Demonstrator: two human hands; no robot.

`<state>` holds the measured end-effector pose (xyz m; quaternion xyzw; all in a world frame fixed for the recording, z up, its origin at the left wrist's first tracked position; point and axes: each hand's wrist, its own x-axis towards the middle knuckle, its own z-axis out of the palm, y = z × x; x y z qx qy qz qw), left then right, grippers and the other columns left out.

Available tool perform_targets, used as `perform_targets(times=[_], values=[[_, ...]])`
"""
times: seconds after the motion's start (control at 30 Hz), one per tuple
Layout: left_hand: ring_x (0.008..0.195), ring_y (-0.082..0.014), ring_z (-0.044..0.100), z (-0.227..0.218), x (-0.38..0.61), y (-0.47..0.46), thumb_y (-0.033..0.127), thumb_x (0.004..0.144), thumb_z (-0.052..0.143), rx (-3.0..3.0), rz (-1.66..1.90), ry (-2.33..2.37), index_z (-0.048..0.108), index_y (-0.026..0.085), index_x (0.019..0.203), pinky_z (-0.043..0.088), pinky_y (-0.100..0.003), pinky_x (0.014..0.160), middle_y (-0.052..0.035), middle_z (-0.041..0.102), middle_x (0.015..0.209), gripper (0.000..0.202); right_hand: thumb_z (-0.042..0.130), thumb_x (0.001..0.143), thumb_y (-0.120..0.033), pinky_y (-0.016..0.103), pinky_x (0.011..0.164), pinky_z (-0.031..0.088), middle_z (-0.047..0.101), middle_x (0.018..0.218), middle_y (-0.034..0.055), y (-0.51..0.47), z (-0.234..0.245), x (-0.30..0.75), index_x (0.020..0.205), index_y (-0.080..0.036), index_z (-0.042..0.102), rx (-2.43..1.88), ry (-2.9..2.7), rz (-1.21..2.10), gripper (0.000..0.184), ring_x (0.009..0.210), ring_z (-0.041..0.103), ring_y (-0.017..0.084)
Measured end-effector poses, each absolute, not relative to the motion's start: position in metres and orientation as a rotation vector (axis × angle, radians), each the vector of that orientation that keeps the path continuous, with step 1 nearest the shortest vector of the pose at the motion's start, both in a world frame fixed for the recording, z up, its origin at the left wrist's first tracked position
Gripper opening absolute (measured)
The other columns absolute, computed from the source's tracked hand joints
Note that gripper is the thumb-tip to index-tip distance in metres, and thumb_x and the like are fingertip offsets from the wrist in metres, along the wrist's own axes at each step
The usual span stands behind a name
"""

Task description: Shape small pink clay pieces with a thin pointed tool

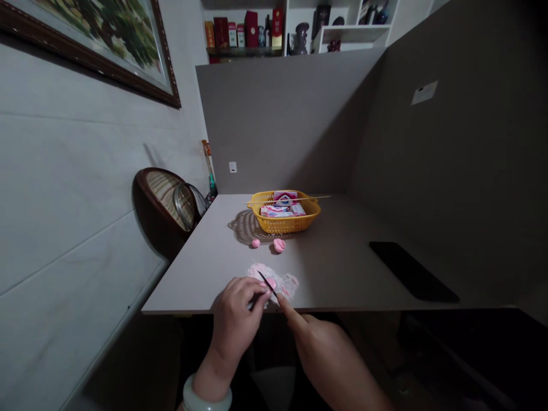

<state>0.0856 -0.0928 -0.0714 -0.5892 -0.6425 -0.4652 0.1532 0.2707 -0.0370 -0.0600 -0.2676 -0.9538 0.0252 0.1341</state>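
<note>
My left hand [237,308] pinches a small piece of pink soap [271,283] low over the front of the table. In my right hand [321,342] is a thin dark knife [265,280], its blade across the soap and the index finger stretched along its back. The handle is hidden in the grip. White and pink shavings [291,285] lie spread on the tabletop beneath and around both hands. Farther back sit a small pink ball [256,243] and a larger, unevenly cut pink lump [279,245], neither of them touched.
Behind the pink lumps stands a yellow plastic basket [287,226] with several pink-and-white boxes [278,210]; a thin stick [324,197] lies across its rim. On the right a black mat [411,271] rests on the table [188,279]. Grey panels enclose the back and right; a round woven tray [165,200] leans left.
</note>
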Motion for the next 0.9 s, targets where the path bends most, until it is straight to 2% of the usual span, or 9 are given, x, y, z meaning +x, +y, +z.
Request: perform_targets(times=[0.1,0.33,0.5,0.73,0.9], values=[[0.087,-0.0212,0.068,-0.073,0.085,-0.093,0.020,0.090,0.065,-1.668,-1.317,-1.857,0.067,0.021,0.085,0.055,-0.037,0.080,-0.0048,0.074,0.090,0.006,0.034,0.074,0.008,0.023,0.051,0.049,0.073,0.076,0.0060,-0.035,-0.060,0.267,0.150,-0.013,0.044,-0.768,-2.760,0.080,0.080,0.057,0.069,0.019],[0.088,-0.0212,0.068,-0.072,0.086,-0.093,0.020,0.089,0.066,-1.696,-1.338,-1.843,0.067,0.022,0.084,0.056,-0.036,0.080,-0.0046,0.074,0.089,0.006,0.037,0.071,0.005,0.022,0.042,0.042,0.070,0.065,0.0016,-0.038,-0.080,0.297,0.146,-0.013,0.050,-0.645,-2.725,0.008,0.078,0.048,0.066,0.017],[0.087,-0.0212,0.068,-0.071,0.086,-0.094,0.021,0.090,0.065,-1.695,-1.332,-1.845,0.067,0.021,0.084,0.055,-0.037,0.080,-0.0049,0.073,0.090,0.006,0.036,0.073,0.008,0.023,0.048,0.045,0.073,0.074,0.0046,-0.035,-0.063,0.271,0.148,-0.016,0.048,-0.772,-2.758,0.056,0.079,0.055,0.069,0.018],[0.086,-0.0208,0.067,-0.071,0.087,-0.096,0.022,0.090,0.066,-1.709,-1.368,-1.852,0.067,0.022,0.084,0.055,-0.036,0.079,-0.0047,0.073,0.088,0.006,0.038,0.073,0.004,0.022,0.045,0.046,0.072,0.069,0.0024,-0.036,-0.084,0.300,0.149,-0.014,0.047,-0.619,-2.720,0.111,0.079,0.052,0.068,0.018],[0.088,-0.0213,0.067,-0.073,0.086,-0.094,0.020,0.089,0.067,-1.699,-1.333,-1.860,0.066,0.022,0.084,0.054,-0.037,0.080,-0.0035,0.074,0.090,0.005,0.036,0.073,0.008,0.025,0.052,0.051,0.073,0.076,0.0061,-0.035,-0.064,0.275,0.151,-0.015,0.044,-0.772,-2.794,0.093,0.081,0.058,0.070,0.020]])
